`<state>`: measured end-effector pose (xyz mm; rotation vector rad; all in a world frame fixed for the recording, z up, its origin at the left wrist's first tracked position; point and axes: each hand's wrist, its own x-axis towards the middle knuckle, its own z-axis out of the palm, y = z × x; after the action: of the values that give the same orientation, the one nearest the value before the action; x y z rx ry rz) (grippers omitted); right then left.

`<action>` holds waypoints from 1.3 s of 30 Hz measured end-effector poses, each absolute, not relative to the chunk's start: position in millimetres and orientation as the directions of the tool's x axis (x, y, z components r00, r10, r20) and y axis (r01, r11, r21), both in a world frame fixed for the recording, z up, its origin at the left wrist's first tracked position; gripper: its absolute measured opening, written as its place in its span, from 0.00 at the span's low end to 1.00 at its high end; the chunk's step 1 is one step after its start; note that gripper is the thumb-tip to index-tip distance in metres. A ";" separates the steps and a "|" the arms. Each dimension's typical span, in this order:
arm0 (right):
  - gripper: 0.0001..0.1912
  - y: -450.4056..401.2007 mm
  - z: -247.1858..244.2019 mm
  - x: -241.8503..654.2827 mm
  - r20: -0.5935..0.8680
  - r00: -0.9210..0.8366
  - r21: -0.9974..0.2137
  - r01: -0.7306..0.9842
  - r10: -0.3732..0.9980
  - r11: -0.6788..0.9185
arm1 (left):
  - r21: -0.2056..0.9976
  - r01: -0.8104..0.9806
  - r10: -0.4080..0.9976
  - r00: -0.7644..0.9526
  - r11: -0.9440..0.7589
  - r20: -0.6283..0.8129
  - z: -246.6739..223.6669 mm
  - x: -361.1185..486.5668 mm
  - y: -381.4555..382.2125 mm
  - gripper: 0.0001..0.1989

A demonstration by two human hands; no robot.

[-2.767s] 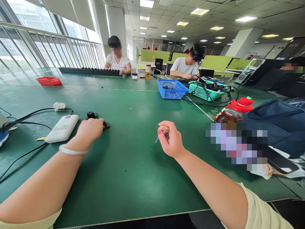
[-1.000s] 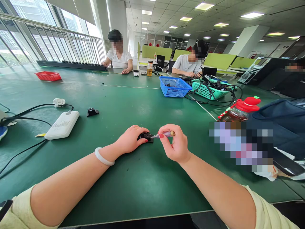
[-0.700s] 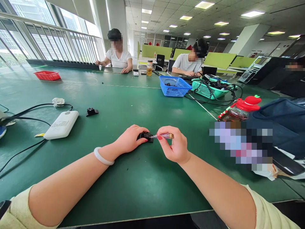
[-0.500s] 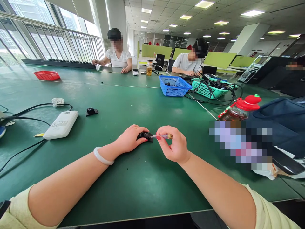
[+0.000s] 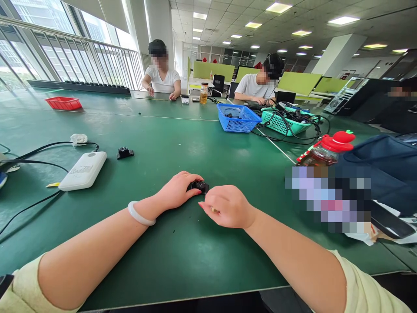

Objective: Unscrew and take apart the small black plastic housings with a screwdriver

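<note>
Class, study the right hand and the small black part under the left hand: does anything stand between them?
Nothing visible does. The left hand holds the black part at its left end; the right hand, closed around a tool, is close by its right end. The tool's tip can't be made out.

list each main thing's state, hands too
left hand, closed on small black block
right hand, curled around gold-ended tool, mostly hidden
second small black block, untouched
white rectangular device, lying flat
blue plastic basket, holding small black pieces
green plastic basket, heaped with black cables
clear bottle, red lid on
red plastic tray, upright
</note>
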<state>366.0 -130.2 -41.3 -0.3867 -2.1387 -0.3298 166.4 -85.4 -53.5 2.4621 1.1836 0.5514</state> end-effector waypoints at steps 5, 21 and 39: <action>0.11 -134.1 -42.1 363.4 0.846 -0.523 0.112 0.371 0.107 0.922 | 0.462 0.659 0.793 0.578 -0.593 0.193 -53.8 165.9 -85.5 0.15; 0.10 -131.1 -42.5 369.9 0.918 -0.267 -0.156 0.439 0.294 0.885 | 0.473 0.650 0.789 0.585 -0.595 0.188 -56.3 164.4 -83.6 0.16; 0.13 -134.8 -37.3 365.6 0.910 -0.360 -0.044 0.405 0.204 0.913 | 0.478 0.653 0.793 0.582 -0.588 0.180 -53.9 165.4 -84.9 0.15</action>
<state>365.6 -134.8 -37.3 -0.4428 -1.9524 -0.2243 165.4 -84.9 -53.9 2.4549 1.1716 0.5391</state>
